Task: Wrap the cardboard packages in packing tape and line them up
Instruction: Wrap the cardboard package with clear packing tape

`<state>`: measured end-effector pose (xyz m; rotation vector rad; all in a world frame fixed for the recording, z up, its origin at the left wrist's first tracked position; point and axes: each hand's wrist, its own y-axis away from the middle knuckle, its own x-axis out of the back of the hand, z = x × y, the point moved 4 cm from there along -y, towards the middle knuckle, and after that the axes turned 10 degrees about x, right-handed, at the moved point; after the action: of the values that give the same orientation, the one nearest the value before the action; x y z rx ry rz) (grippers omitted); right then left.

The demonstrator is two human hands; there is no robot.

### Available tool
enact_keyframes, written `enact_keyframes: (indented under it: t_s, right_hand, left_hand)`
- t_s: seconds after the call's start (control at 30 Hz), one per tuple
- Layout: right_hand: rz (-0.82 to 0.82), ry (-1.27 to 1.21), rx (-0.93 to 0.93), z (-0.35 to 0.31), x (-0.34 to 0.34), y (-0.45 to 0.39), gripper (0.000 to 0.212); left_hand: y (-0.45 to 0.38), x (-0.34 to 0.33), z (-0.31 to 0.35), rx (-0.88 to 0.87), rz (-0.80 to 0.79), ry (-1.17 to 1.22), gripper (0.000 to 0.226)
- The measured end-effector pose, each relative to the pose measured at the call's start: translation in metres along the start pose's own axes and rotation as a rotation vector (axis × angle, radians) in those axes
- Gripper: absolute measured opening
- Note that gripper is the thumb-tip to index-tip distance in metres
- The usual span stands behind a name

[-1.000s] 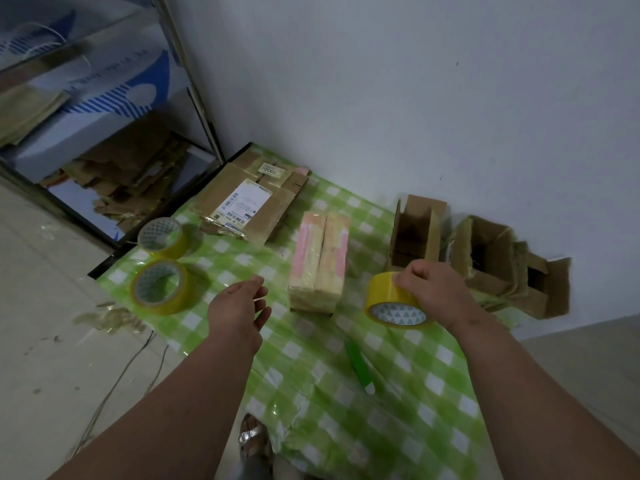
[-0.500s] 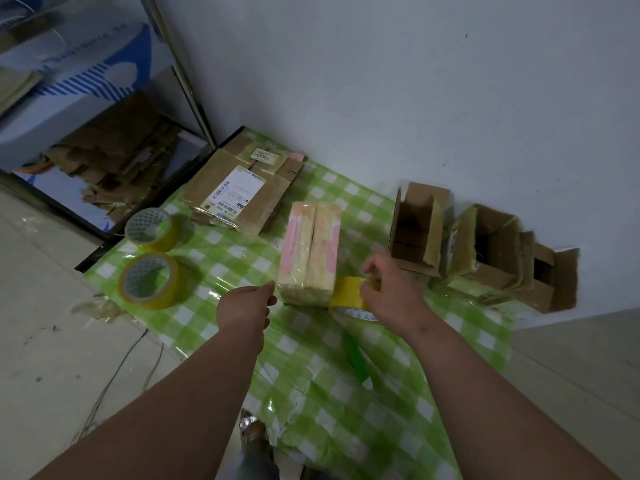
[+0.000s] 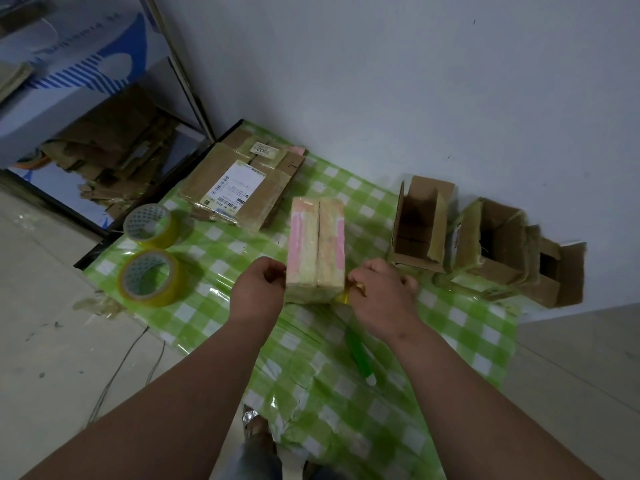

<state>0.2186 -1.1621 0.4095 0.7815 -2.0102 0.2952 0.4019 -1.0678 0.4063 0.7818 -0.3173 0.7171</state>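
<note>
Head view: the pink package (image 3: 317,249) lies on the checked cloth (image 3: 460,344); left hand (image 3: 258,289) curls at its side, right hand (image 3: 379,294) grips the yellow tape roll (image 3: 343,297); pull tape tight and flat

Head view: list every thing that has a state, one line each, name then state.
left hand: fingers curled, at the package's near left corner.
right hand: grips the yellow tape roll.
yellow tape roll: mostly hidden under the right hand, against the package's near right corner.
package: closed, lying flat on the checked cloth.
two spare tape rolls: lying flat, untouched.
open cardboard boxes: flaps open, by the wall.
flattened cardboard: flat, label up.
</note>
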Motion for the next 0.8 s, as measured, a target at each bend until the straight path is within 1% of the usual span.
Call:
enact_keyframes:
  t_s: [0.1,0.23,0.37,0.43,0.67,0.8]
  right_hand:
    - [-0.026,-0.004,0.005,0.001,-0.003,0.001,0.014]
    - [-0.019,0.02,0.025,0.0,-0.005,0.0,0.01]
    - [0.016,0.026,0.058,-0.004,-0.005,-0.001,0.009]
    - [0.014,0.023,0.076,-0.007,-0.005,-0.002,0.008]
    - [-0.007,0.019,0.121,-0.014,-0.009,-0.005,0.023]
    - [0.046,0.033,0.105,-0.019,-0.012,-0.008,0.026]
  left_hand:
    - [0.001,0.008,0.002,-0.1,-0.009,-0.072,0.02]
    - [0.0,0.015,-0.002,-0.184,-0.082,-0.162,0.029]
    - [-0.006,0.017,-0.007,-0.202,-0.149,-0.196,0.035]
    - [-0.009,0.018,-0.008,-0.215,-0.152,-0.219,0.036]
    - [-0.012,0.02,-0.01,-0.238,-0.128,-0.22,0.035]
    - [-0.013,0.018,-0.012,-0.25,-0.092,-0.215,0.033]
